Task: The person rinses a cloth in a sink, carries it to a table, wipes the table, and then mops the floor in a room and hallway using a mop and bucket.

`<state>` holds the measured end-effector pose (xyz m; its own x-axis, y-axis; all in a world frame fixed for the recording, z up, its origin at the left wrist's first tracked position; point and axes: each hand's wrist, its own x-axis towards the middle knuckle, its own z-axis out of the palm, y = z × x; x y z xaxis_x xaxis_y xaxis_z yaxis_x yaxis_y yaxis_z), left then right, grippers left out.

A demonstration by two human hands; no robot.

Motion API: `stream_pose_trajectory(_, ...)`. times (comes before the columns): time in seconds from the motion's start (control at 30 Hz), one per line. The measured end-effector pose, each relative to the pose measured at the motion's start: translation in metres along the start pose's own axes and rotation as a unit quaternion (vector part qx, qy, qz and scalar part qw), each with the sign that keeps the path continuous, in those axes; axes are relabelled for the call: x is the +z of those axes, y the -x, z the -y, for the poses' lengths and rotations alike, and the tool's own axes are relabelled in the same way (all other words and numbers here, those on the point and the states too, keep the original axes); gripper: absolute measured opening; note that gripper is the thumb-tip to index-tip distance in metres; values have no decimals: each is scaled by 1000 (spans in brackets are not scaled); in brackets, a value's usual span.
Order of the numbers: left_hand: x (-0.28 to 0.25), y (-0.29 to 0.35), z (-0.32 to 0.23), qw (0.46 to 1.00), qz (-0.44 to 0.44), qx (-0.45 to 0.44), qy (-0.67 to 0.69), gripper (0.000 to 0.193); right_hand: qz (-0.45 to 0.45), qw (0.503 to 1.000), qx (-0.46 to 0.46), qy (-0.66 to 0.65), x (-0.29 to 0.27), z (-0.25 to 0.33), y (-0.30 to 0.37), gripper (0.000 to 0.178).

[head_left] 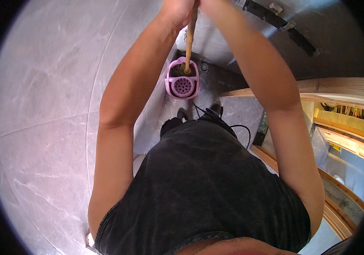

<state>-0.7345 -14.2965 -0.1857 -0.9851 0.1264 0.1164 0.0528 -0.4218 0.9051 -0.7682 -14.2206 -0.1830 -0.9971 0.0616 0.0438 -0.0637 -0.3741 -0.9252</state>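
Note:
A wooden mop handle [190,40] rises from a pink mop bucket [167,84] on the floor in front of my feet. The mop's head sits inside the bucket, behind its round perforated wringer [182,86]; much of it is hidden. Both my arms reach forward to the top edge of the picture. There my left hand [179,7] is closed on the handle from the left. My right hand [211,6], slightly smeared by motion, grips it from the right. The picture's edge cuts off the fingers of both hands.
Grey marble-patterned tiles [46,76] cover the large surface on the left. A round floor drain [204,67] lies just right of the bucket. Along the right runs a wooden door frame [322,87]. A dark strip with metal clips [275,21] is at the upper right.

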Motion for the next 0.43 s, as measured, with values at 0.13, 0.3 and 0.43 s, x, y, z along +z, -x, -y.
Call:
stream_pose_trajectory(0.13, -5, -11, -34, 998, 18, 66, 1, 37, 20, 996, -54, -66, 46, 48, 27, 81)
stream_pose_trajectory(0.3, -6, -15, -37, 997, 1, 63, 41, 36, 71, 990, -124, -20, 40, 26, 10, 72)
stream_pose_trajectory(0.43, 1, -10, -21, 993, 49, 57, 90, 42, 42, 988, -88, -120, 37, 40, -21, 72)
